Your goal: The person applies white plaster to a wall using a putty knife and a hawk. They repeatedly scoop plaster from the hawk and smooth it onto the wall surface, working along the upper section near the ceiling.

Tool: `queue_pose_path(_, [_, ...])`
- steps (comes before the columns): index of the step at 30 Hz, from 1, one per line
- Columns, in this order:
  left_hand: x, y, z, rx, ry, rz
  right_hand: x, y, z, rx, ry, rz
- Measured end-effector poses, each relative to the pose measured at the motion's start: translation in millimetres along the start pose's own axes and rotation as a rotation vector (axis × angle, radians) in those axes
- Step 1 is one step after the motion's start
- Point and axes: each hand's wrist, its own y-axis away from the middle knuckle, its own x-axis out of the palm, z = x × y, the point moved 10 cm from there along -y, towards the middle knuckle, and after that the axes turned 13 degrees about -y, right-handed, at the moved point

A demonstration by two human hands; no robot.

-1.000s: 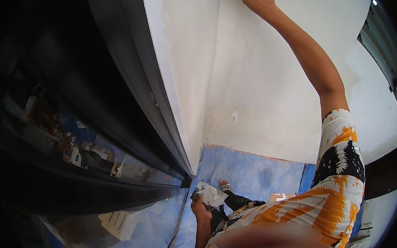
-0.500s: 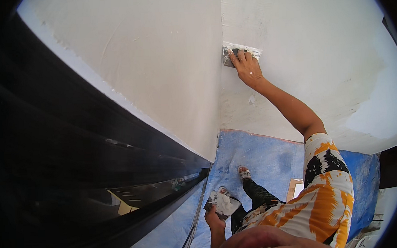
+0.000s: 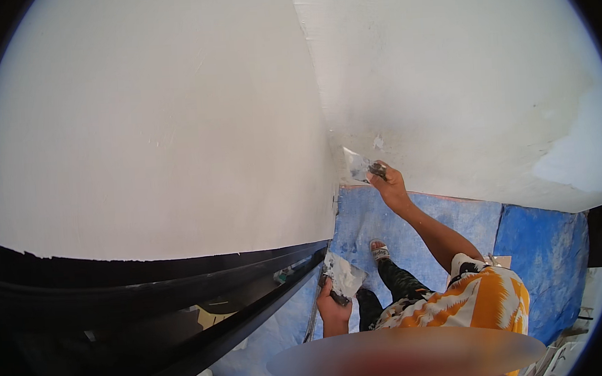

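My right hand (image 3: 392,188) is closed round the dark grip of a wide putty knife (image 3: 357,165), its thin blade pointing up and left toward the corner. Whether that blade touches the right-hand wall (image 3: 459,68) cannot be told. Lower down, my left hand (image 3: 334,309) grips a second putty knife (image 3: 339,297) with a dark handle. White putty (image 3: 344,271) lies thick over its blade. The left-hand wall (image 3: 194,125) meets the right-hand one in a corner just beyond the right knife. Both walls are off-white, with a few rough spots.
A blue sheet (image 3: 421,229) covers the floor beneath my feet. Dark rails (image 3: 252,298) run along the left under the wall's ragged lower edge. Behind them, other items lie partly hidden. A pale board (image 3: 502,261) lies beside my right side.
My right hand has come down the wall with its putty knife, which now shows its blade turned toward the corner. The left hand with the loaded knife has risen slightly. The view has shifted.
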Motion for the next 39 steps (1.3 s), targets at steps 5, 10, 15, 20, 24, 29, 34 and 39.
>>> queue_pose_path(5, [130,-7,-45,-0.104,0.039,0.410,73,105,144,-0.447,0.263,0.753])
queue_pose_path(10, [210,38,-117,0.118,-0.025,0.516,23,52,131,-0.462,0.400,0.487])
queue_pose_path(15, [220,86,-169,0.321,-0.140,0.593,-4,20,32,0.339,-0.692,-0.225])
queue_pose_path(20, [159,112,-186,0.398,-0.169,0.418,33,-72,244,-0.477,0.193,-0.107])
queue_pose_path(24, [105,116,-200,0.500,-0.123,0.248,101,-139,452,-1.412,1.195,-0.521])
queue_pose_path(29, [74,93,-184,0.486,-0.100,0.148,146,-219,534,-1.713,1.411,-0.481])
queue_pose_path(34, [63,81,-174,0.469,-0.093,0.102,136,-263,460,-1.506,1.665,-0.438])
queue_pose_path(39, [71,84,-176,0.504,-0.108,0.121,111,-257,363,-1.363,1.664,-0.300])
